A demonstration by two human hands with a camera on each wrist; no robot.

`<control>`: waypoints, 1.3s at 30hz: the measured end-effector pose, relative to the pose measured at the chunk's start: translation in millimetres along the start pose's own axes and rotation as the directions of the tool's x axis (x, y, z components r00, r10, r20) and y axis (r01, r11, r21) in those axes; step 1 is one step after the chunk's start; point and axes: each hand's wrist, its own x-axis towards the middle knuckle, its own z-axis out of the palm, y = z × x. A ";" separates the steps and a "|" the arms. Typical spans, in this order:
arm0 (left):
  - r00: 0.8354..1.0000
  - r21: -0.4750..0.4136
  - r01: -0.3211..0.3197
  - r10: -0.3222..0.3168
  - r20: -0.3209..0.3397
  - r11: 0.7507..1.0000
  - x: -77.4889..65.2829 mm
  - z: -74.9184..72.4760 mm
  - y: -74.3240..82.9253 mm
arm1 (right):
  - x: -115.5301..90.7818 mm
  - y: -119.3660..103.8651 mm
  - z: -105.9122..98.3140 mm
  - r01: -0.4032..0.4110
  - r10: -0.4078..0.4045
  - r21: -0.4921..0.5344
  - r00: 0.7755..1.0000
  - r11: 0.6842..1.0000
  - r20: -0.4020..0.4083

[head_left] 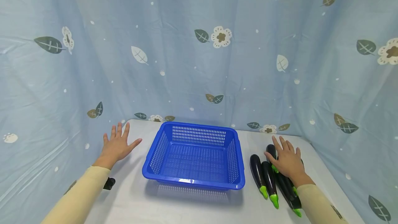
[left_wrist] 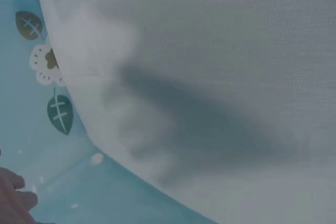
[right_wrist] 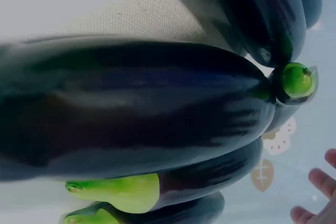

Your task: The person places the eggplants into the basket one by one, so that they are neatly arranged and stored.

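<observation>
Several dark purple eggplants [head_left: 256,170] with green stem ends lie in a group on the right of the table. Over that group hangs my right hand [head_left: 288,161], fingers spread, gripping nothing; it hides part of the eggplants below. In the right wrist view one large eggplant [right_wrist: 136,108] fills the middle, and fingertips [right_wrist: 321,182] show at the lower right edge. On the other side, my left hand [head_left: 115,147] is held with spread fingers above the table's left part, holding nothing. Between the hands stands a blue plastic basket [head_left: 192,182] with nothing in it.
A white cloth covers the table [head_left: 130,196]. Behind and at both sides hangs a light blue curtain [head_left: 180,68] printed with leaves and flowers. A small black object [head_left: 109,183] shows beside the left forearm.
</observation>
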 end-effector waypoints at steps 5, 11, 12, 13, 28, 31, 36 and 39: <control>0.999 0.004 -0.013 0.014 -0.038 1.000 -1.3 -0.5 2.1 | -1.3 1.7 3.6 0.032 -0.032 -0.007 0.997 0.999 -0.066; 0.992 -0.022 -0.063 0.060 -0.108 0.998 -4.9 -3.3 9.3 | -7.1 0.1 3.0 0.047 -0.047 0.009 0.997 0.999 -0.056; 0.991 -0.038 -0.080 0.075 -0.115 0.996 -5.2 -3.6 10.4 | -8.4 -0.1 2.5 0.050 -0.049 0.011 0.997 0.999 -0.065; 0.989 -0.059 -0.096 0.089 -0.119 0.994 -5.8 -4.2 11.7 | -9.6 -0.4 1.9 0.052 -0.051 0.015 0.996 0.999 -0.077; 0.964 -0.440 -0.254 0.263 -0.040 0.862 -38.0 -1.2 41.0 | -24.1 23.6 3.6 -0.005 0.015 0.068 0.989 0.998 -0.148; 0.959 -0.449 -0.262 0.282 -0.023 0.854 -47.5 -0.1 45.2 | -25.5 28.1 3.7 -0.030 0.041 0.085 0.991 0.996 -0.128; 0.949 -0.462 -0.287 0.314 -0.019 0.839 -62.8 3.9 45.3 | -27.9 32.3 3.0 -0.037 0.045 0.084 0.995 0.996 -0.095; 0.940 -0.467 -0.312 0.342 -0.022 0.827 -70.6 4.6 42.7 | -31.8 35.1 0.5 -0.031 0.040 0.095 0.995 0.995 -0.094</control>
